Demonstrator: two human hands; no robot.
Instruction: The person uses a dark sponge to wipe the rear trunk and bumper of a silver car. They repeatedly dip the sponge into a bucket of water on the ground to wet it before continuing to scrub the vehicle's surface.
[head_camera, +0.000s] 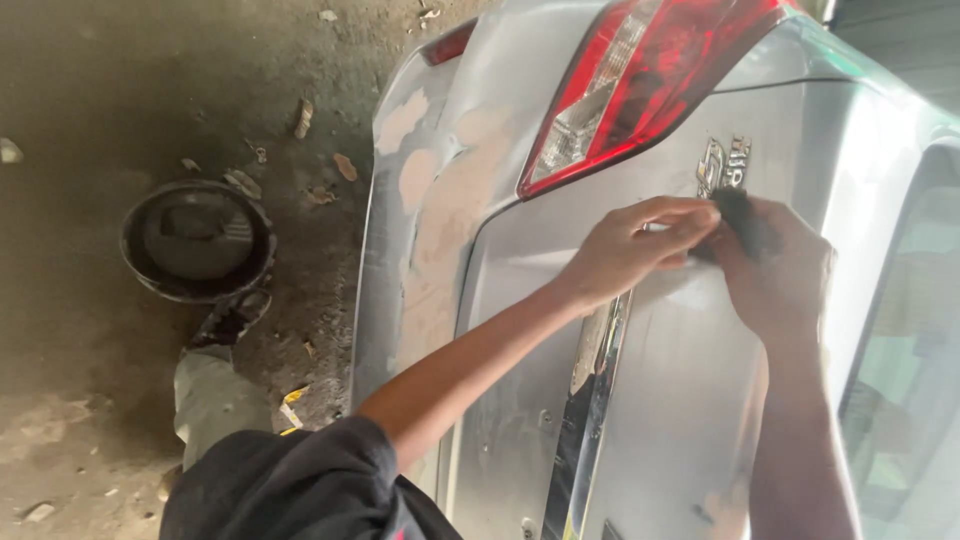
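A person's two bare hands meet on the silver boot lid of a car, just below the chrome badge. The right hand has its grip clenched around a small dark pad, pressing it flat against the paint, seemingly so that its face rubs the panel. The left hand reaches in from 8 o'clock, its fingertips pinching the pad's near edge, apparently to steady it. The pad sits at the centre of the lid's upper part, at 5 o'clock from the red tail light. Pale filler patches cover the rear corner at 9 o'clock from the hands. Further out at 9 o'clock, a round black basin stands on the dusty floor, well apart from the car. The person's trouser leg shows at 7 o'clock.
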